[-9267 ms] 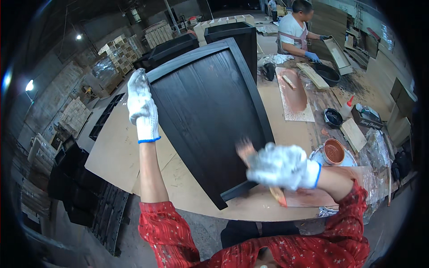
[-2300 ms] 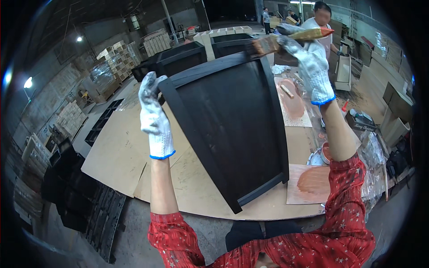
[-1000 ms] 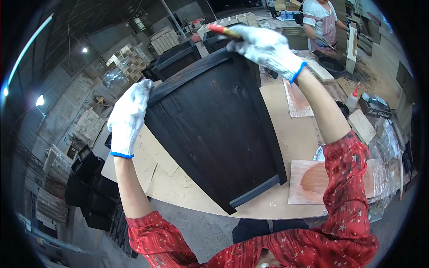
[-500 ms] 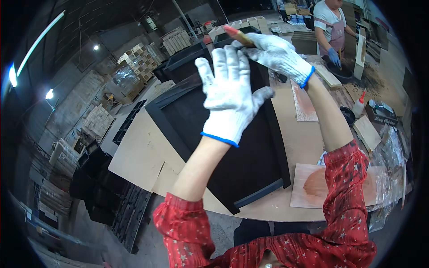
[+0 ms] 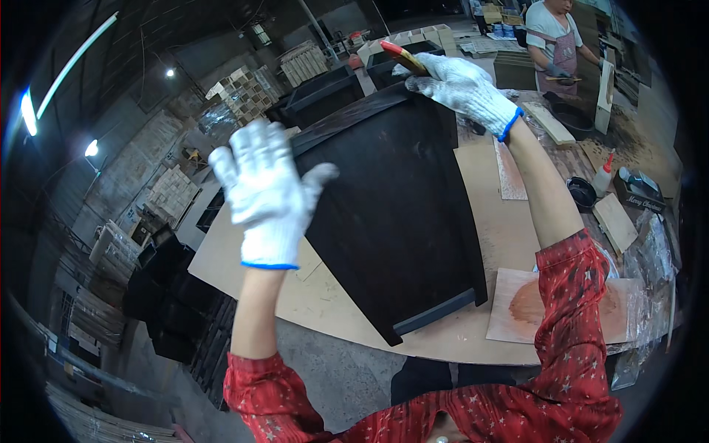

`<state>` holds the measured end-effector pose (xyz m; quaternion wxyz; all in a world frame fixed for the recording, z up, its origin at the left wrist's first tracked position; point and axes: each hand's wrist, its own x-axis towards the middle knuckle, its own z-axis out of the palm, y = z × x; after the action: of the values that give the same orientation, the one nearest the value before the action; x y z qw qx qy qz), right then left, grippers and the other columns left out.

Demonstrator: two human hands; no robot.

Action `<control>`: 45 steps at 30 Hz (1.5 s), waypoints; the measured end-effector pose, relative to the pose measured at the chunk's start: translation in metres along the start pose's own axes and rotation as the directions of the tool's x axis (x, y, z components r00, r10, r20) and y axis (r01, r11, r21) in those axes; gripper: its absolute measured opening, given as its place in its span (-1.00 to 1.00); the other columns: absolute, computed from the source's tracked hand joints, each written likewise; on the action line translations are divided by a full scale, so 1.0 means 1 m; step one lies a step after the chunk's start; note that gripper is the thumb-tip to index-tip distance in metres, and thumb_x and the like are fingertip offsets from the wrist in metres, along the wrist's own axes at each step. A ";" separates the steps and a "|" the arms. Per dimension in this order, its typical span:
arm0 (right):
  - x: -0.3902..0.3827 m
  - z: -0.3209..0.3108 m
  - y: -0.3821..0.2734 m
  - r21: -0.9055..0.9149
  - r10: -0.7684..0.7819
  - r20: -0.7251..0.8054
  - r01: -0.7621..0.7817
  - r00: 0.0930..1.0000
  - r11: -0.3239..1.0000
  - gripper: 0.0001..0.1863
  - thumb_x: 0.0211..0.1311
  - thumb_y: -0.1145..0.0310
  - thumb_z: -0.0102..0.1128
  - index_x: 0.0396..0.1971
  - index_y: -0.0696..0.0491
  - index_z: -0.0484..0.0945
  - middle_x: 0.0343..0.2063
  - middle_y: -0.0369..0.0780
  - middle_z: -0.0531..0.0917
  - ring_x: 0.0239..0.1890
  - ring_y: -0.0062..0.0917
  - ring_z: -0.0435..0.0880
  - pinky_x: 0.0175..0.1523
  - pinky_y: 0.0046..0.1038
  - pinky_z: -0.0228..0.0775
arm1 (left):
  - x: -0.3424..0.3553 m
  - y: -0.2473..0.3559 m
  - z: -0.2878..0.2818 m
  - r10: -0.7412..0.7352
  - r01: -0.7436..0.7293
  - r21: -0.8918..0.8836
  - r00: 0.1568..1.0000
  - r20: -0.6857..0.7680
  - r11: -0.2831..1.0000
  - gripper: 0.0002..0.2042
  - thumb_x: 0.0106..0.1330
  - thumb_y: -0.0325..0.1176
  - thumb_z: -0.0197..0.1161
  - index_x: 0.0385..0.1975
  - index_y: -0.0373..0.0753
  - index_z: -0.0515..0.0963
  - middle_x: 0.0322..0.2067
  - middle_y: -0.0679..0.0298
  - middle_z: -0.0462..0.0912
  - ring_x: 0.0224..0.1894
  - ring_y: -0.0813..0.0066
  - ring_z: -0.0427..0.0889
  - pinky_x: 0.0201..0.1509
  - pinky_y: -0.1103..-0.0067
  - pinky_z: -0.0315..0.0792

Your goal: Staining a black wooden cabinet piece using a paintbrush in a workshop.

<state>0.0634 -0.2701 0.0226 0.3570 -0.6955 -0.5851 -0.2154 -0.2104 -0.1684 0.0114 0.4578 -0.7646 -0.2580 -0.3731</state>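
Note:
A black tapered wooden planter box (image 5: 395, 214) lies on its side on the board, with its wide end away from me. At its far edge my right hand (image 5: 461, 87), in a white knit glove with a blue cuff, is closed round a paintbrush (image 5: 404, 57). The brush's red-tipped handle points up and left, and its bristles are hidden. Fingers spread, my left hand (image 5: 266, 192) wears a matching glove. It hangs over the planter's left edge and holds nothing; I cannot tell whether it touches the wood.
Brown board (image 5: 310, 303) covers the table. On the right are a stained panel (image 5: 509, 306), a glue bottle (image 5: 603, 176), a black bowl (image 5: 581, 193) and a wood piece (image 5: 615, 221). More black boxes (image 5: 321, 96) stand behind. A co-worker (image 5: 554, 44) stands at the far right.
My left hand has swung left from over the planter's middle to its left edge. My right hand keeps the brush near the far edge. The planter appears turned, showing a plainer face.

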 end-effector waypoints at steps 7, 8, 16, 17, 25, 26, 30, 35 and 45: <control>0.005 0.003 -0.011 -0.043 -0.026 0.019 0.027 0.999 0.999 -0.54 0.20 0.04 0.03 0.02 -0.02 0.41 -0.18 -0.11 0.59 -0.11 -0.20 0.54 -0.05 -0.27 0.38 | 0.044 0.079 0.013 0.039 -0.068 -0.403 0.996 -0.079 0.912 -0.28 0.09 0.18 0.10 0.09 -0.35 0.35 0.16 0.02 0.30 0.24 0.06 0.20 0.30 0.05 -0.12; 0.005 0.004 -0.013 -0.032 -0.025 0.006 0.025 1.000 0.999 -0.54 0.20 0.04 0.04 0.03 -0.03 0.40 -0.19 -0.10 0.59 -0.12 -0.20 0.54 -0.07 -0.28 0.37 | 0.046 0.082 0.013 0.056 -0.093 -0.406 0.993 -0.101 0.909 -0.29 0.08 0.17 0.12 0.07 -0.34 0.37 0.14 0.02 0.33 0.21 0.06 0.24 0.29 0.05 -0.10; -0.001 -0.001 0.000 -0.062 0.023 0.002 -0.023 1.000 0.998 -0.53 0.19 0.02 0.05 0.02 -0.04 0.40 -0.25 -0.09 0.60 -0.21 -0.21 0.57 -0.13 -0.29 0.36 | 0.010 0.003 -0.005 -0.068 0.061 -0.118 0.996 -0.050 0.991 -0.37 0.01 0.19 0.17 -0.14 -0.29 0.54 0.01 0.05 0.47 0.11 0.05 0.37 0.22 0.03 0.01; -0.001 -0.001 -0.003 -0.053 0.008 0.003 -0.008 1.000 0.999 -0.53 0.19 0.02 0.05 0.02 -0.04 0.41 -0.26 -0.10 0.61 -0.22 -0.21 0.57 -0.14 -0.29 0.36 | -0.002 -0.015 0.005 -0.150 0.151 0.009 0.987 -0.061 0.989 -0.39 0.07 0.18 0.13 -0.14 -0.30 0.53 0.00 0.04 0.48 0.09 0.07 0.39 0.15 0.03 0.11; -0.006 -0.009 0.011 0.191 -0.073 -0.006 0.073 0.997 0.979 -0.57 0.22 0.08 0.06 -0.02 0.05 0.44 -0.26 -0.21 0.63 -0.27 -0.44 0.60 -0.17 -0.44 0.40 | -0.032 0.000 0.059 -0.414 0.464 -0.679 0.552 0.724 -0.569 -0.37 0.32 -0.14 0.07 0.29 -0.29 0.02 0.20 0.09 0.27 0.24 0.34 0.27 0.25 0.53 0.21; -0.009 -0.013 0.005 0.442 -0.103 0.051 0.070 0.993 0.894 -0.59 0.24 0.13 0.06 -0.03 0.08 0.45 -0.24 -0.24 0.63 -0.26 -0.52 0.59 -0.15 -0.51 0.41 | -0.035 -0.004 0.065 -0.387 0.374 -0.731 0.663 0.641 -0.570 -0.38 0.24 -0.21 0.19 0.24 -0.30 0.11 0.09 0.08 0.40 0.14 0.38 0.38 0.15 0.55 0.31; -0.052 -0.054 0.039 0.917 0.052 -0.075 0.048 0.996 0.395 -0.62 0.10 0.35 0.25 -0.08 0.14 0.46 -0.25 -0.24 0.59 -0.17 -0.61 0.53 -0.01 -0.55 0.38 | -0.018 -0.011 0.080 -0.363 0.582 -0.771 0.681 0.636 -0.258 -0.51 0.08 -0.38 0.35 0.01 -0.28 0.32 -0.21 0.23 0.54 -0.19 0.48 0.56 -0.09 0.56 0.46; -0.136 -0.074 0.075 0.570 -0.011 0.314 -0.179 0.949 0.802 -0.53 0.16 0.25 0.16 0.00 0.19 0.37 -0.17 -0.21 0.56 -0.13 -0.58 0.55 -0.07 -0.59 0.40 | -0.006 -0.023 0.110 -0.201 0.579 -0.709 0.700 0.685 -0.401 -0.35 0.03 -0.44 0.33 0.12 -0.44 0.18 -0.19 0.11 0.57 -0.17 0.38 0.59 -0.03 0.52 0.47; -0.216 -0.025 0.007 0.627 0.281 0.592 -0.651 0.755 0.428 -0.51 -0.10 0.32 0.30 -0.14 0.24 0.45 -0.26 -0.15 0.57 -0.19 -0.48 0.55 -0.09 -0.47 0.41 | 0.001 -0.019 0.166 -0.193 0.569 -0.729 0.722 0.664 -0.381 -0.57 0.30 -0.39 -0.03 0.16 -0.37 0.26 -0.01 0.18 0.51 0.02 0.42 0.50 0.14 0.60 0.35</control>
<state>0.0253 -0.4316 -0.1182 0.5496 -0.6191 -0.4525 0.3316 -0.1688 -0.0117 -0.0283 -0.4908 -0.7152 -0.1846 -0.4621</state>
